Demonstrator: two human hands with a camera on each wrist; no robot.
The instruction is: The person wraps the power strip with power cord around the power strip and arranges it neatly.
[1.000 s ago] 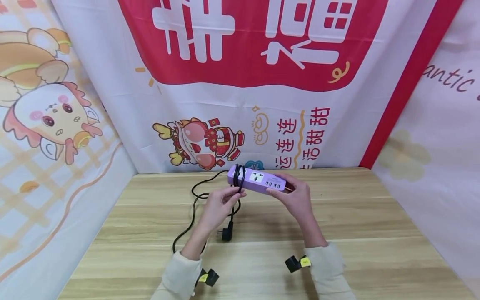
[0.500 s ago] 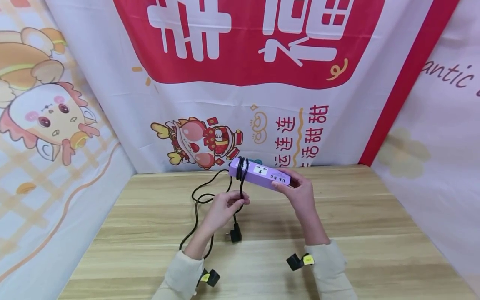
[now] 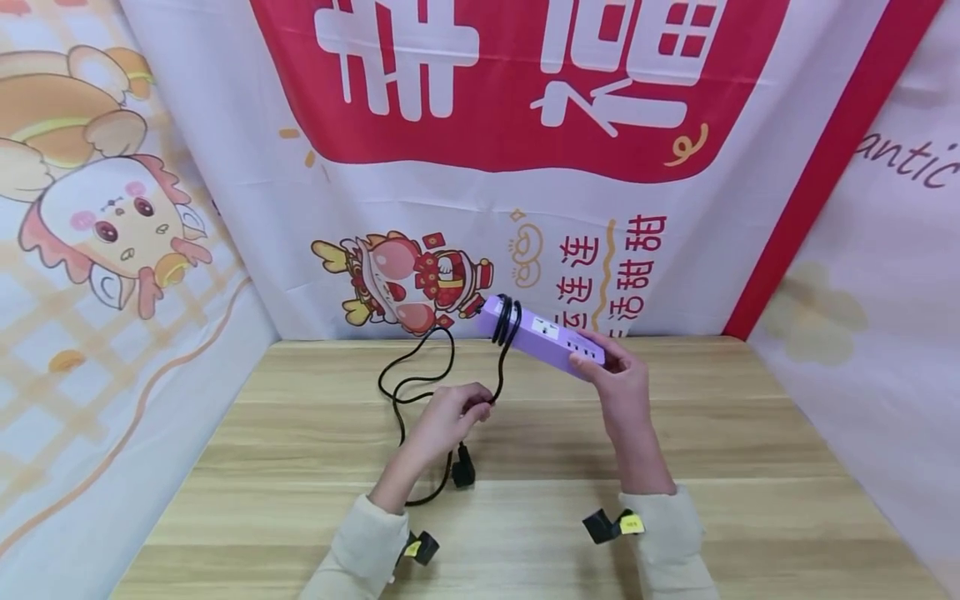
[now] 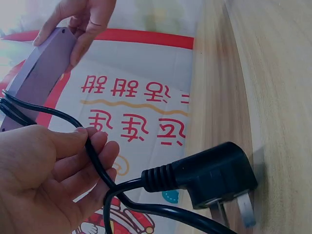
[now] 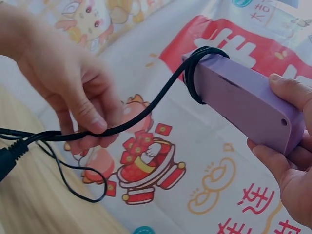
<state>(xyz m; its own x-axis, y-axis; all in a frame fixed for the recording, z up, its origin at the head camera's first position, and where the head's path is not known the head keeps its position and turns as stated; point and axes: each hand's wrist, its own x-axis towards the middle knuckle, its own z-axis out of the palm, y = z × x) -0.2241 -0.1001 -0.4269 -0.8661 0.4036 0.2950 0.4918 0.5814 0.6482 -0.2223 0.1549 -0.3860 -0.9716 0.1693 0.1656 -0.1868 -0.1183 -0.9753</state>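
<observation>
A purple power strip (image 3: pixel 558 337) with white sockets and several USB ports is held tilted above the table. My right hand (image 3: pixel 621 379) grips its right end, thumb on the near side. Black cord (image 3: pixel 504 321) is wound in several turns around the strip's left end. Lower and to the left, my left hand (image 3: pixel 450 417) pinches the cord running down from those turns between thumb and fingers. The black plug (image 4: pixel 214 170) hangs below the left hand, its metal pins showing in the left wrist view. In the right wrist view, the strip's plain underside (image 5: pixel 239 100) faces the camera.
The wooden table (image 3: pixel 750 467) lies beneath both hands. Loose loops of cord (image 3: pixel 382 379) spread left of the left hand. A printed cloth (image 3: pixel 480 192) hangs behind the table's far edge, with more printed cloth at both sides. Black wrist cameras (image 3: pixel 600 527) sit at the sleeves.
The power strip in my right hand has risen and moved right. My left hand has drawn the cord slightly down, widening the gap between it and the strip. The plug has shifted.
</observation>
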